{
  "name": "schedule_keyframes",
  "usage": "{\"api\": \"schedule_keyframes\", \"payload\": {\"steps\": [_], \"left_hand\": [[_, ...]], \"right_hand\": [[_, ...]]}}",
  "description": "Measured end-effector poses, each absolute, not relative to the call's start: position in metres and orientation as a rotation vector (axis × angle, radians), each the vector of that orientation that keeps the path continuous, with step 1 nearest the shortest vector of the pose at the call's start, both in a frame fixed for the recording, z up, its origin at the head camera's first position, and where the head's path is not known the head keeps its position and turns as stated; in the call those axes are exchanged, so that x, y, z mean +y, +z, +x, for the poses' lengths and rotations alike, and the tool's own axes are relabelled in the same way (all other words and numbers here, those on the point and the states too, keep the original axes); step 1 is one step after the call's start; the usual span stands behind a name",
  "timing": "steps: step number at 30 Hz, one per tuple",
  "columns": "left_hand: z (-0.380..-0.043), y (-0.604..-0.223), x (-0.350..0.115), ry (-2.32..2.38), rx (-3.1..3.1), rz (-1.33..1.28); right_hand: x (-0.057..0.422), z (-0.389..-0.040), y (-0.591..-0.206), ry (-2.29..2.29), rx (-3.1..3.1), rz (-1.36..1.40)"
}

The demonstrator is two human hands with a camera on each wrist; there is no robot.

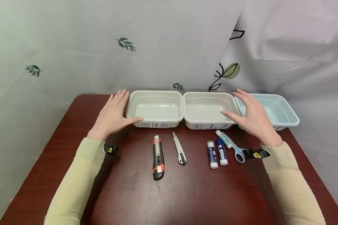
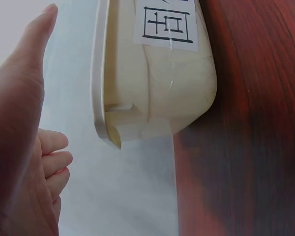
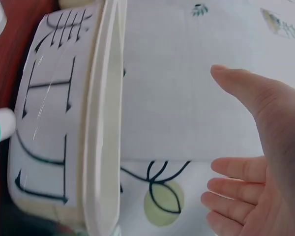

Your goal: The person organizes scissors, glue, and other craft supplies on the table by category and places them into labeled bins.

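Glue sticks (image 1: 212, 155) lie before the cream, labelled middle box (image 1: 204, 115), cutters (image 1: 158, 161) front-left; left hand (image 1: 112, 117), right hand (image 1: 254, 118): grip splayed.

left cream tray (image 1: 157, 109) upright, labelled | middle cream tray (image 1: 207, 111) upright, labelled, beside it | blue tray (image 1: 279, 109) upright, rightmost
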State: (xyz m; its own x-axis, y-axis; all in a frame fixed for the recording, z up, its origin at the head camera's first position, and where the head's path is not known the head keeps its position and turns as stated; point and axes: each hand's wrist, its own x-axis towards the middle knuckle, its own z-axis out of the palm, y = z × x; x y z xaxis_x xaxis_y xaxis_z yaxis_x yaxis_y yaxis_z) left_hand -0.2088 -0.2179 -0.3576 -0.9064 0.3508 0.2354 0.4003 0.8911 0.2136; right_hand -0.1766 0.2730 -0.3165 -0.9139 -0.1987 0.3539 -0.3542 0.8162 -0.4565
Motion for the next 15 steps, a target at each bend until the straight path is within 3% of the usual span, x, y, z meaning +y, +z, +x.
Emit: {"api": "schedule_keyframes", "payload": {"steps": [15], "left_hand": [[-0.224,-0.371,-0.213,-0.412,-2.929,-0.575]], "right_hand": [[0.242,-0.159,-0.308,0.788,-2.624,0.605]]}}
